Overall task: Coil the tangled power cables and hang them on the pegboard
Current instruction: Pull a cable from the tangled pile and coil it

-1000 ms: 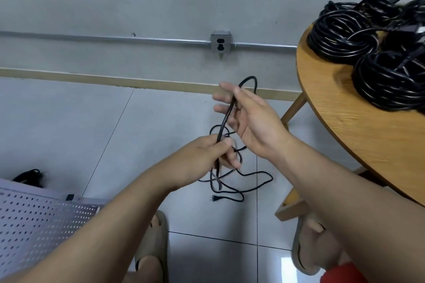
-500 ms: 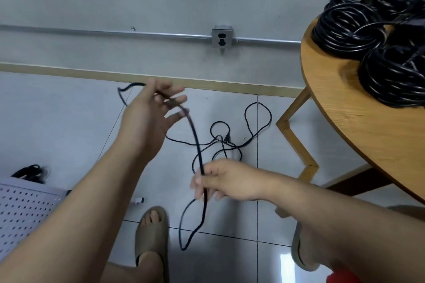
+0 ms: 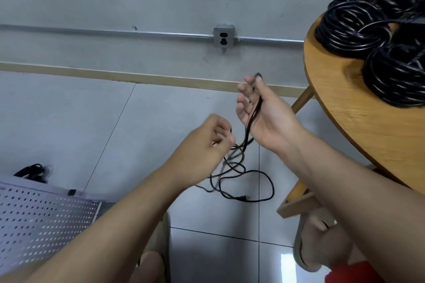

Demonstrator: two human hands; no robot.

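Note:
A thin black power cable (image 3: 243, 181) hangs from my hands and trails in loose loops on the floor tiles, its plug lying at the lower end. My right hand (image 3: 259, 110) is raised palm up with cable strands running across the palm, thumb over them. My left hand (image 3: 211, 142) is just below and left of it, fingers curled and pinching the cable. A white pegboard (image 3: 41, 216) lies at the lower left.
A round wooden table (image 3: 358, 126) at the right carries several black coiled cables (image 3: 372, 37). A wall socket (image 3: 224, 37) sits on a metal conduit. Another black cable (image 3: 32, 171) lies on the floor by the pegboard. My feet in sandals are below.
My left hand swung out to the left and came back to the centre. My right hand dropped low, then rose again with cable strands across its palm. The loops on the floor shifted.

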